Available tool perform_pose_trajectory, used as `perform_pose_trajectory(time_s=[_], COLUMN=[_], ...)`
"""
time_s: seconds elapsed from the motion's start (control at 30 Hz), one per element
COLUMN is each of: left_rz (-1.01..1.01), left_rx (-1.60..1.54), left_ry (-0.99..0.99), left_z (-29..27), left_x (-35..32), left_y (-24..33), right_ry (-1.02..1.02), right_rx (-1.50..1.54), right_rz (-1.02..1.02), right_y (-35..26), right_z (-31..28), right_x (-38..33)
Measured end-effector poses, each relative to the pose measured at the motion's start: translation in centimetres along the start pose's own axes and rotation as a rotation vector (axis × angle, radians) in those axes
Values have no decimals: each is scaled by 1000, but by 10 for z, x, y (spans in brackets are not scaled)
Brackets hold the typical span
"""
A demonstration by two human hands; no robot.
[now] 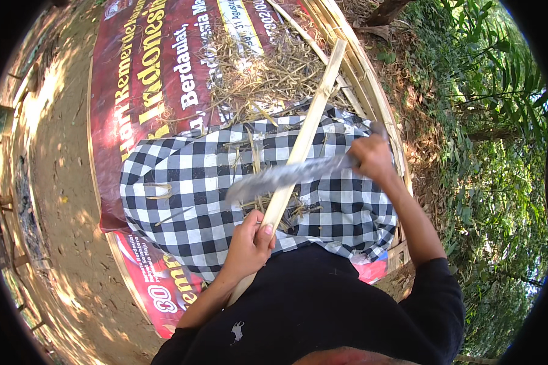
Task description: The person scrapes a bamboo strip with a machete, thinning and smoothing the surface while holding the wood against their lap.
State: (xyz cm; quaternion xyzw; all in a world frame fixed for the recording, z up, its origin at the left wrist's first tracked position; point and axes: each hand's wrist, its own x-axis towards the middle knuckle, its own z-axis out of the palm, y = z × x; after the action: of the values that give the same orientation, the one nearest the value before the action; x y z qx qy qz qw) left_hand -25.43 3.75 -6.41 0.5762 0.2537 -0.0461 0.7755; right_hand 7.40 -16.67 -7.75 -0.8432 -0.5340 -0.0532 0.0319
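Observation:
My left hand point(249, 244) is closed round the lower part of a long pale strip of split bamboo point(311, 125), thumb lying along its face. The strip slants from beside my body up to the far right. In my closed right hand point(374, 157) is the handle of a machete point(286, 178), its wide grey blade smeared by motion. The blade points left and crosses over the strip just beyond my left hand; whether it touches the strip, I cannot tell. Under both lies a black-and-white checked cloth point(207, 176) spread over my lap, dotted with thin shavings point(159, 191).
A red printed banner point(119, 91) covers the surface ahead, with a heap of curled shavings point(268, 76) on it. Long bamboo strips point(371, 85) line its right edge. Bare soil point(67, 182) lies to the left, green plants point(487, 170) to the right.

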Motion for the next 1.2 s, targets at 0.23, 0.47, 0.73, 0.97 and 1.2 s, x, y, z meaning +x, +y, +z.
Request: perform_pose_trajectory(time_s=[0.23,0.47,0.73,0.97,1.2], left_rz=[-42,-37,-23,-25,-57], left_rx=[-60,-17,107,114,76], left_ry=[-12,-4,-76,-57,-38], left_z=[-1,9,4,-9,-5], left_x=[0,12,-10,-24,-24], left_y=[-12,-14,-14,-10,-12], right_ry=[-169,-197,-161,-79,-228], right_rx=[27,-157,-192,-58,-51], right_rz=[244,561,682,303,471], right_y=[-32,25,84,70,8], right_z=[7,-8,-7,9,3], right_x=[11,50,44,21,35])
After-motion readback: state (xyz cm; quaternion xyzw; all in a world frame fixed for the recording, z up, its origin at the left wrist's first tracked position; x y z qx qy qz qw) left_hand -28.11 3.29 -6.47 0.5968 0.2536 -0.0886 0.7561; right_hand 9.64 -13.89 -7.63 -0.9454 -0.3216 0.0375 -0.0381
